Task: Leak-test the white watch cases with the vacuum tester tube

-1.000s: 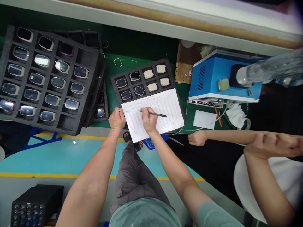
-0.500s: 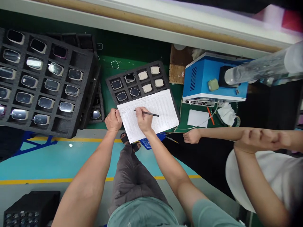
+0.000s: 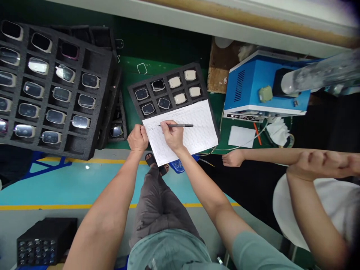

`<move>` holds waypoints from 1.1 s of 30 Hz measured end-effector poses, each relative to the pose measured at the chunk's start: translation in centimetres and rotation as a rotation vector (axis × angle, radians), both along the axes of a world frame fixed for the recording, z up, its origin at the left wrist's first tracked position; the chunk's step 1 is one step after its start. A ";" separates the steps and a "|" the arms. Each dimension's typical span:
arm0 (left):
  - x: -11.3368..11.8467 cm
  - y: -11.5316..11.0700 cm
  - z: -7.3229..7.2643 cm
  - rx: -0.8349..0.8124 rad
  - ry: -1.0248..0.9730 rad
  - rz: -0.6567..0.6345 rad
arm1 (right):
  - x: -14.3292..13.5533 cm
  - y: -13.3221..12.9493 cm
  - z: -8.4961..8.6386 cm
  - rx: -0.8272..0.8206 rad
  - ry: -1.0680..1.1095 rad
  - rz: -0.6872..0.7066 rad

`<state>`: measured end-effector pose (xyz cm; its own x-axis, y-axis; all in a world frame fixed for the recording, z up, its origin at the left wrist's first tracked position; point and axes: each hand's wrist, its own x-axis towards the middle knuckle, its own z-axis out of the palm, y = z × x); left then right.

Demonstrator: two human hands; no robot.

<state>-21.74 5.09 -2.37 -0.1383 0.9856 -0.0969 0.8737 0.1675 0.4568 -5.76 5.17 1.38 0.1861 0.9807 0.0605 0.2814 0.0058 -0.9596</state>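
My right hand [image 3: 173, 137] is closed round a slim black pen [image 3: 185, 125], its tip on the left part of a printed form [image 3: 182, 138] with a grid and a little handwriting near the upper left. At the form's left edge my left hand [image 3: 137, 138] is curled shut, thumb against the paper; its fingertips are hidden. Under the form lies a black foam tray [image 3: 171, 73]. Its visible slots hold several watch cases, some with dark faces [image 3: 141, 94] and some showing pale cream backs [image 3: 174, 82].
Stacked foam trays [image 3: 92, 97] full of watches stand at the left. On the right are a blue machine [image 3: 247, 84], a white pad [image 3: 241, 136], an orange pen [image 3: 257, 134] and crumpled tissue [image 3: 278, 130]. A co-worker's hand [image 3: 233, 158] rests near the bench edge.
My view has shifted slightly, so the bench appears a little higher and further right. The pen now lies more level in my right hand, its tip still on the form.
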 end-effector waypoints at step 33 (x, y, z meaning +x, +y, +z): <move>0.2 -0.6 0.0 0.039 -0.010 -0.041 | -0.5 -0.7 -1.3 0.178 -0.267 0.085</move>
<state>-21.52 4.48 -2.41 -0.0969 0.9935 -0.0598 0.8746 0.1136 0.4713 -6.23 4.44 0.05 0.0587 0.9616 0.2682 0.5143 0.2011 -0.8337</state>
